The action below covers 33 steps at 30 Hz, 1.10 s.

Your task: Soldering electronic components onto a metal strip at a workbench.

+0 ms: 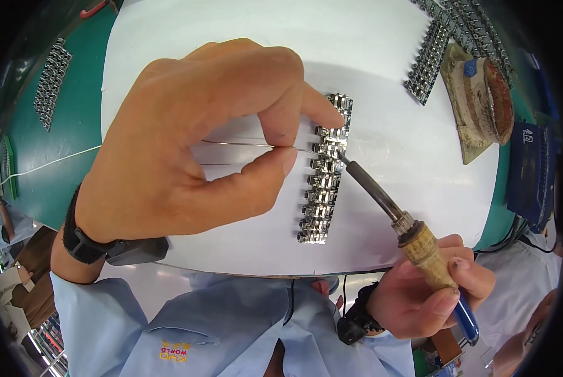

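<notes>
My left hand [218, 132] pinches a thin strand of solder wire [240, 144] between thumb and index finger. Another finger of that hand rests on the upper part of a narrow panel of small circuit boards [322, 188], which lies on the white sheet with a row of metal connectors along its left edge. In my right hand [438, 295] is a soldering iron [379, 191] with a worn tan grip and a blue end. Its tip meets the panel just beside the wire's end. Whether solder is melting there is too small to make out.
A white sheet [394, 81] covers the green table [74, 157]. More board panels lie at the upper right [429, 60] and far left [52, 85]. A soldering iron stand with a round holder [489, 100] sits at right, near a dark blue box [529, 176]. Other people are at both sides.
</notes>
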### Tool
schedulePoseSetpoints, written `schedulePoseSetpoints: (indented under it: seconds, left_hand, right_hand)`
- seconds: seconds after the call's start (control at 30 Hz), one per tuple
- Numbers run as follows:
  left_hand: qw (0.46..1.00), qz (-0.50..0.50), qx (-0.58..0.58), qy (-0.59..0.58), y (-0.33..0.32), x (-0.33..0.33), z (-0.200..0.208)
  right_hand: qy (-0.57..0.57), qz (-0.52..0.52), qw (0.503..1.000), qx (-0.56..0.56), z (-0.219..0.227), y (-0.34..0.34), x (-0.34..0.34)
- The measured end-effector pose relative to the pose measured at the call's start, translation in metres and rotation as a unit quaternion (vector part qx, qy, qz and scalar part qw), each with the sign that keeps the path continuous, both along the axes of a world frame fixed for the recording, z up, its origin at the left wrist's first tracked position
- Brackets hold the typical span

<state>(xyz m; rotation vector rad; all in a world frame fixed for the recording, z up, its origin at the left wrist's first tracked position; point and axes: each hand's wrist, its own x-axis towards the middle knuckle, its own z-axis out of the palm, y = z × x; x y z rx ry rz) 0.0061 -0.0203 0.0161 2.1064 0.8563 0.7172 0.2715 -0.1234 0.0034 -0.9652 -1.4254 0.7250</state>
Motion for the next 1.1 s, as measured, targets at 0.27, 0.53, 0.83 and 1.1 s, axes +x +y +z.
schedulePoseSetpoints:
  seconds: [0.27, 0.53, 0.83, 1.1]
  left_hand:
    - [1.0, -0.003, 0.024, 0.019, -0.001, 0.0, 0.0]
    - [0.999, -0.003, 0.047, -0.001, 0.0, 0.002, -0.004]
    - [0.999, 0.003, 0.053, -0.006, 0.0, 0.003, -0.005]
    - [0.998, 0.014, 0.056, 0.009, -0.003, 0.006, -0.002]
  right_hand:
    - [-0.101, 0.035, 0.994, 0.021, 0.0, 0.0, 0.004]
    - [-0.136, -0.055, 0.982, 0.117, -0.011, -0.006, -0.006]
    - [-0.05, 0.022, 0.997, 0.049, -0.003, 0.01, 0.01]
    - [0.013, -0.071, 0.995, -0.061, 0.008, 0.037, 0.009]
